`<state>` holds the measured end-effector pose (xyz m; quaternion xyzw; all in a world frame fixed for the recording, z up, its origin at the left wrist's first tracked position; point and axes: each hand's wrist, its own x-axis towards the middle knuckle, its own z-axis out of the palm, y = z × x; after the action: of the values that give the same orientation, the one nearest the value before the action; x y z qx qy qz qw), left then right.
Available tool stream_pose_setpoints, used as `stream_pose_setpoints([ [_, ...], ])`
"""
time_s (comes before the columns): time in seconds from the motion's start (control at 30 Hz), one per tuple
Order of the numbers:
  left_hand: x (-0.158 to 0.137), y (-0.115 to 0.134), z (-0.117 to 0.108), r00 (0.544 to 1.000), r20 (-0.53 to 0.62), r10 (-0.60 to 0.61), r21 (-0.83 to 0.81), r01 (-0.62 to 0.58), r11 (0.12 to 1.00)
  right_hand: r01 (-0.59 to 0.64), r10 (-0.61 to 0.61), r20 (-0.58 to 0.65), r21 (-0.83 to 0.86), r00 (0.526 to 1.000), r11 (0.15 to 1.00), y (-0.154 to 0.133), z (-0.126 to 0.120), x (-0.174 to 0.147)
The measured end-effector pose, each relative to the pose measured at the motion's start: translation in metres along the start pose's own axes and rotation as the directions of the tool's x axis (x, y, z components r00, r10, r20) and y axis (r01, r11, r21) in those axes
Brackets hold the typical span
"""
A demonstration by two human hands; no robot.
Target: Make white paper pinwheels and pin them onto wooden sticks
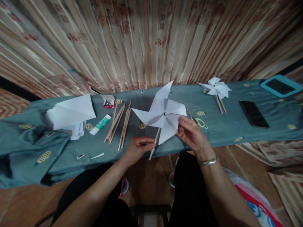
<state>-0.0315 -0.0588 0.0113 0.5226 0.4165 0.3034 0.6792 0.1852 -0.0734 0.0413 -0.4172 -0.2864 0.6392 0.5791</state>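
A white paper pinwheel [153, 112] with a shiny metal pin at its centre is held up over the table. Its wooden stick [154, 140] slants down below the blades. My left hand [139, 148] is closed on this stick, pinching it between thumb and fingers. With thumb and fingers, my right hand [191, 132] grips the pinwheel's lower right blade; some of its fingers are hidden behind the paper. Just behind my right hand lie scissors with light green handles [200, 122], partly covered by the pinwheel.
Left on the cloth-covered table [132, 97] are a stack of white paper [73, 110], a glue stick [100, 124], a small red box of pins [109, 103] and several wooden sticks [115, 123]. Pinwheels on sticks [217, 88], a phone [254, 113] and a blue-framed tablet [281, 85] lie right.
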Motion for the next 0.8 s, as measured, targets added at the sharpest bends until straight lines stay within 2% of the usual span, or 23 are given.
stream_pose_setpoints([
  [0.4,0.0,-0.002,0.0,0.998,-0.066,0.003,-0.017,-0.004,1.0,-0.04,0.039,0.012,0.065,0.999,0.997,0.016,0.009,0.003],
  [0.5,0.002,-0.004,-0.001,0.996,-0.09,0.003,-0.031,-0.005,1.0,-0.034,0.034,0.008,0.011,0.999,0.999,0.015,0.009,0.001],
  [0.6,0.003,-0.003,-0.004,0.994,-0.11,-0.001,-0.036,-0.003,0.999,-0.041,0.04,-0.012,-0.125,0.999,0.991,0.006,0.002,-0.003],
  [0.7,0.002,-0.002,-0.007,0.993,-0.115,-0.007,-0.047,0.002,0.999,0.056,-0.084,-0.106,-0.245,0.991,0.968,-0.004,-0.01,-0.003],
  [0.8,0.001,-0.001,-0.008,0.996,-0.084,-0.011,-0.047,0.007,0.999,0.21,-0.295,-0.265,-0.307,0.918,0.928,-0.009,-0.017,0.002],
])
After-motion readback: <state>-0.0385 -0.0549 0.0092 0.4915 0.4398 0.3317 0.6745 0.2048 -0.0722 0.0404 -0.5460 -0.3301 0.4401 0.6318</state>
